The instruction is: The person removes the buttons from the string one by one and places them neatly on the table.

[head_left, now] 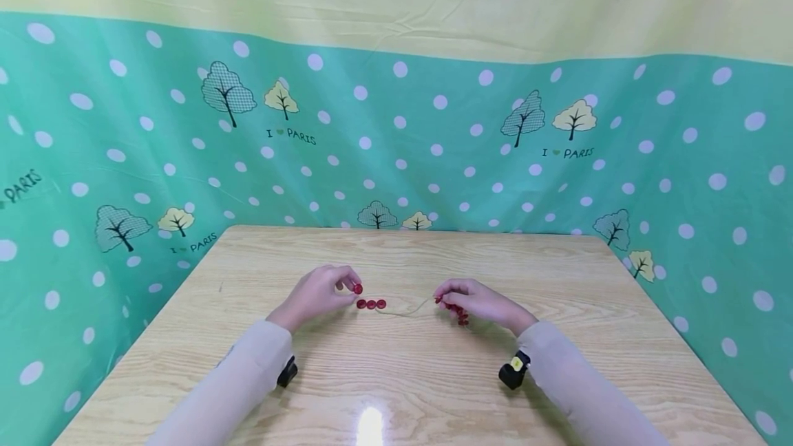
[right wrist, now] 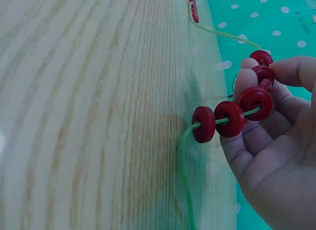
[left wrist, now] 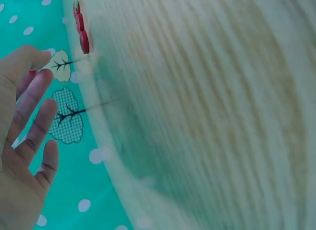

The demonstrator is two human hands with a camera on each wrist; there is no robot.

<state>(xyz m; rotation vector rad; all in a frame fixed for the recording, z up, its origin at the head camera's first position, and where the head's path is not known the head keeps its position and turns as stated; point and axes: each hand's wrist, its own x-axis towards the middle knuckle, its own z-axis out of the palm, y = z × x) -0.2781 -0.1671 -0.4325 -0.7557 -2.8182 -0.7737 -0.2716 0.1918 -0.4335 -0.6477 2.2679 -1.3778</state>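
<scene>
My left hand [head_left: 322,292] pinches a single red button [head_left: 358,289] between thumb and forefinger, just above the table. In the left wrist view, only a red sliver of that button shows behind the fingers. Three red buttons [head_left: 372,305] lie in a row on the table by the left fingertips. My right hand [head_left: 471,298] pinches a green cord [right wrist: 222,121] threaded through several red buttons [right wrist: 229,119], which hang along the fingers and palm. One stretch of cord runs left across the table to the row of buttons; the other end hangs down.
The light wooden table [head_left: 396,391] ends at a green dotted cloth [head_left: 396,143] behind and at both sides. Black wrist cameras [head_left: 511,372] sit below each sleeve cuff.
</scene>
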